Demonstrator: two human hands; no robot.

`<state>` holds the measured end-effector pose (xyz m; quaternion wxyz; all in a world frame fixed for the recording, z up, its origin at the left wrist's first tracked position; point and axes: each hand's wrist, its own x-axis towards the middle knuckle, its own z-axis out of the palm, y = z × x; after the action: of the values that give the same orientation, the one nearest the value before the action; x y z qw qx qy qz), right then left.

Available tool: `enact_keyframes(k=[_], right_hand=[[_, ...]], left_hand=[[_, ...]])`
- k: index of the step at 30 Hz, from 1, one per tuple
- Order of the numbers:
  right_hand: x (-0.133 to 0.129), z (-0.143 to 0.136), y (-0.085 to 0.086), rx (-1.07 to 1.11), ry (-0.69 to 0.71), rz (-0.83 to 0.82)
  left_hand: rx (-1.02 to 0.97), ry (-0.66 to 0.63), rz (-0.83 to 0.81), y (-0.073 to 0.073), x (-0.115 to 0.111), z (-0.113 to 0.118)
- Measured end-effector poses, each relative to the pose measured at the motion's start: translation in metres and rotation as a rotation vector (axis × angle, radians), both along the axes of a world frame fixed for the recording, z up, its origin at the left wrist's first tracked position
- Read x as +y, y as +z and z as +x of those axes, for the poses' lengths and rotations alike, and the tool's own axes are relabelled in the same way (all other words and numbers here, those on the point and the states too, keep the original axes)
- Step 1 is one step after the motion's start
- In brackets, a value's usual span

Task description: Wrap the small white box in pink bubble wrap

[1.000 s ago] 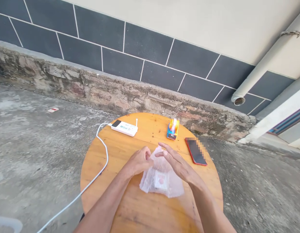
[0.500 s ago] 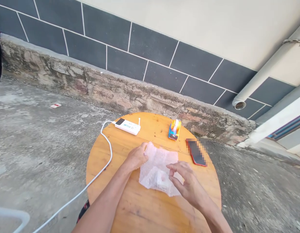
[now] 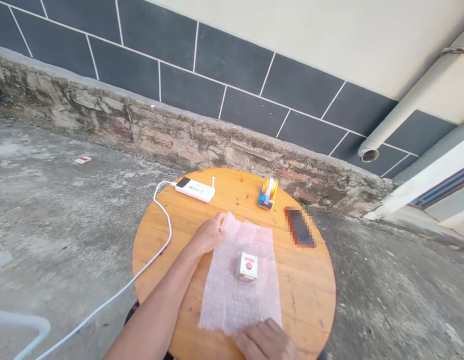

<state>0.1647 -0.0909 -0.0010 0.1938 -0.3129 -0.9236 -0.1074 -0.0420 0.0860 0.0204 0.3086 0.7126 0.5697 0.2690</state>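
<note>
A sheet of pinkish bubble wrap [image 3: 232, 305] lies unfolded on the round wooden table. On its middle stands a small white box [image 3: 248, 266] with red print on top. My left hand [image 3: 211, 234] pinches the far left corner of the wrap between closed fingers. At the near edge of the sheet, my right hand [image 3: 265, 341] rests with its fingers bent over the border; its fingertips are partly hidden, so what they grip is unclear.
Round table [image 3: 307, 310] with a white power strip [image 3: 196, 190] at its far left, its cable trailing off left. A tape dispenser [image 3: 267, 194] stands at the back, and a red-edged phone [image 3: 300, 227] lies at the right. Beyond is a stone-based wall [image 3: 172, 135].
The near part of the wrap has been folded down toward me, uncovering the box. My right hand has moved down to the near edge, while my left hand keeps the far corner.
</note>
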Motion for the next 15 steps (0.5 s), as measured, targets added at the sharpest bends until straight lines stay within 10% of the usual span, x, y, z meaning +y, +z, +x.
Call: enact_keyframes(k=[15], right_hand=[[0.05,0.018,0.054,0.184,-0.343,-0.297]], left_hand=[[0.002,0.001,-0.007,-0.002,0.002,0.002]])
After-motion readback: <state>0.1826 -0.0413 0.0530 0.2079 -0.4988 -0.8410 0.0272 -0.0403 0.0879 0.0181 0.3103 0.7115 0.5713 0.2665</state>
